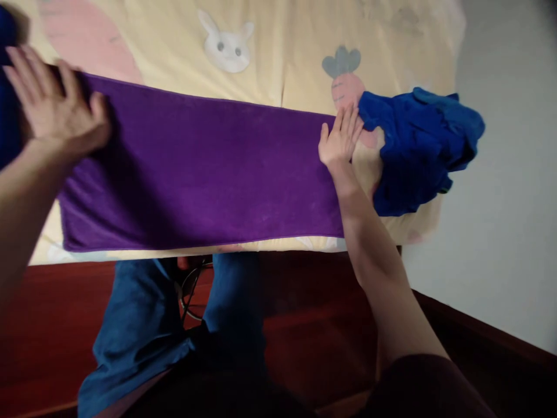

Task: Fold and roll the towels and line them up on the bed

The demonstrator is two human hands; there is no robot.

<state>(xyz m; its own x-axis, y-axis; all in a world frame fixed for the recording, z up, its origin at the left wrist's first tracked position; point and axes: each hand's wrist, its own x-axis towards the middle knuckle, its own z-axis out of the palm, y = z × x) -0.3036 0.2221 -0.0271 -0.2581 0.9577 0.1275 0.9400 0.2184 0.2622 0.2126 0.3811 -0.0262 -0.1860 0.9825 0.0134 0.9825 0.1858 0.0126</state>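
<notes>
A long purple towel (204, 174) lies spread flat across a yellow bed sheet (278, 52) printed with a rabbit and carrots. My left hand (54, 107) rests flat on the towel's left end, fingers spread. At the towel's right end my right hand (340, 139) lies flat with fingers stretched out and pressed on the sheet at the towel's edge. A crumpled blue cloth (418, 151) sits just right of my right hand, near the bed's corner.
A dark blue fabric (8, 116) shows at the far left edge. Below the bed's near edge are my jeans-clad legs (143, 313) and a dark red wooden floor (313, 325). A pale wall (505, 203) stands at the right.
</notes>
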